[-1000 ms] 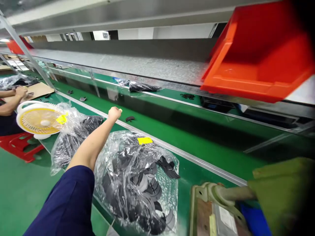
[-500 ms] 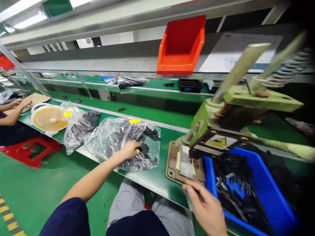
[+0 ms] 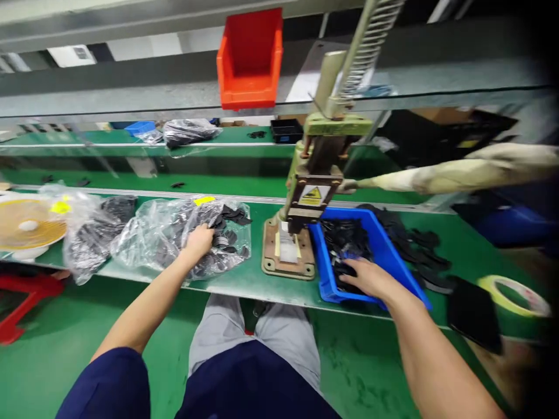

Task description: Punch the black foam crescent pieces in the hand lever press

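My left hand (image 3: 200, 241) rests on a clear plastic bag (image 3: 146, 233) at its open side, against several dark curved pieces (image 3: 227, 233). Its fingers are curled inward, and what they may hold is hidden. My right hand (image 3: 367, 277) reaches into the near end of a blue bin (image 3: 384, 247) filled with small black parts (image 3: 347, 233). Thumb and fingers there are apart, touching the parts. Between the hands stands a green hand press (image 3: 312, 174), with a pale metal plate (image 3: 288, 247) on its base.
Dark curved pieces (image 3: 425, 256) lie right of the bin, near a roll of yellow tape (image 3: 515, 295). The press's wrapped lever (image 3: 458, 171) sticks out to the right. Another filled bag (image 3: 98, 235) and a yellow fan (image 3: 30, 224) are at left. A red bin (image 3: 251, 64) sits on the shelf.
My right hand has gone from in front of the press into the blue bin. The view has turned right. My left hand stays at the bag.
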The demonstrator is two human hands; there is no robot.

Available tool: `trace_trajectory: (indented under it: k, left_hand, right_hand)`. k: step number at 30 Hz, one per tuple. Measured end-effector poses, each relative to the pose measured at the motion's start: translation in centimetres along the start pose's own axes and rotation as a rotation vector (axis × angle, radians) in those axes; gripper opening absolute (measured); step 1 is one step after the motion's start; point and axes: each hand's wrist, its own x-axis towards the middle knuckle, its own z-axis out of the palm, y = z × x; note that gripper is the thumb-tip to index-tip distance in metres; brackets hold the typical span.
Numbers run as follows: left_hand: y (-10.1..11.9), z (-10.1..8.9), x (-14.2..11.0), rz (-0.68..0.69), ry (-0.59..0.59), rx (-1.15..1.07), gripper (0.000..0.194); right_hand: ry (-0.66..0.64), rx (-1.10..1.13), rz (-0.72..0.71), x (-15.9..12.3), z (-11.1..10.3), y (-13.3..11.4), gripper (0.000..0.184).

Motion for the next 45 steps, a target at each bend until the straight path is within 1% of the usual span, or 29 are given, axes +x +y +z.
trace_trajectory:
  k: [2,5,7,10,12,14,17,19,21,22,24,27,30,32,34,35,36,38,40,41,43,45]
  left_hand:
    - [0.4,0.6,0.2,0.078,0.03,-0.045,0.032]
    - [1.0,1.3,0.3,0.188,0.001,-0.144,0.033]
    - [1.3,1.5,0.3,0.2,-0.021,-0.155,0.032]
    - [1.3,1.6,0.1,0.183,-0.01,-0.106,0.03]
    - [1.1,1.8,0.0,0.193,0.021,-0.074,0.03]
    - [0.9,2.0,-0.1,0.205,0.054,-0.067,0.031]
    - [1.3,1.7,-0.5,0.182,0.121,-0.145,0.031]
    - [2.4,1.0,-1.2,0.172,0.21,-0.275,0.031]
    - [4.1,0.0,-2.3,0.213,0.268,-0.447,0.033]
    - [5.1,-0.4,-2.9,0.255,0.26,-0.532,0.034]
    - [7.3,-0.9,-4.2,0.359,0.204,-0.665,0.031]
    - [9.8,-0.7,-5.8,0.46,0.147,-0.779,0.026]
    - [11.2,-0.2,-7.0,0.478,0.128,-0.855,0.023]
    - [11.9,-0.3,-7.7,0.49,0.12,-0.919,0.022]
    - [12.8,-0.9,-8.6,0.511,0.123,-1.007,0.02]
    - [13.3,-1.2,-9.1,0.524,0.132,-1.06,0.019]
    - [13.8,-1.5,-9.6,0.543,0.146,-1.116,0.018]
    - [14.8,-2.0,-10.4,0.59,0.192,-1.224,0.021]
    - [15.6,-2.2,-11.0,0.642,0.242,-1.294,0.026]
    - [15.9,-2.1,-11.2,0.664,0.263,-1.312,0.026]
    - [16.1,-1.9,-11.4,0.696,0.295,-1.323,0.019]
    - [16.0,-1.7,-11.5,0.709,0.313,-1.318,0.014]
  right_hand:
    - [-0.007,0.04,-0.03,-0.1,-0.1,-0.6,0.039]
    - [0.032,0.108,-0.049,-0.8,0.4,-1.5,0.026]
    - [0.08,0.158,-0.051,-1.5,0.8,-2.2,0.024]
    - [0.193,0.228,-0.034,-2.2,1.0,-2.8,0.023]
    - [0.295,0.274,-0.004,-2.5,0.6,-2.8,0.026]
    - [0.398,0.327,0.035,-2.9,0.0,-2.6,0.032]
    - [0.494,0.431,0.066,-4.1,-0.4,-3.1,0.042]
    - [0.516,0.498,0.043,-5.2,0.0,-4.4,0.044]
    - [0.548,0.545,0.0,-6.2,1.1,-6.2,0.042]
    - [0.578,0.559,-0.017,-6.6,1.7,-7.0,0.041]
    - [0.654,0.575,-0.026,-6.8,3.0,-8.2,0.039]
    - [0.727,0.606,-0.015,-6.1,3.9,-8.1,0.037]
    - [0.736,0.674,-0.025,-5.5,3.3,-6.8,0.034]
    - [0.743,0.735,-0.02,-5.8,2.6,-6.6,0.035]
    - [0.72,0.817,-0.014,-6.6,2.1,-7.5,0.037]
    - [0.68,0.867,-0.023,-7.1,2.1,-8.3,0.037]
    - [0.616,0.923,-0.041,-7.7,2.2,-9.2,0.036]
    - [0.445,1.042,-0.097,-8.7,2.7,-11.4,0.034]
    - [0.283,1.155,-0.15,-9.4,3.3,-13.3,0.034]
    - [0.222,1.205,-0.168,-9.6,3.6,-14.0,0.034]
    - [0.142,1.288,-0.188,-9.8,4.2,-14.9,0.035]
    - [0.098,1.341,-0.194,-9.8,4.6,-15.1,0.034]
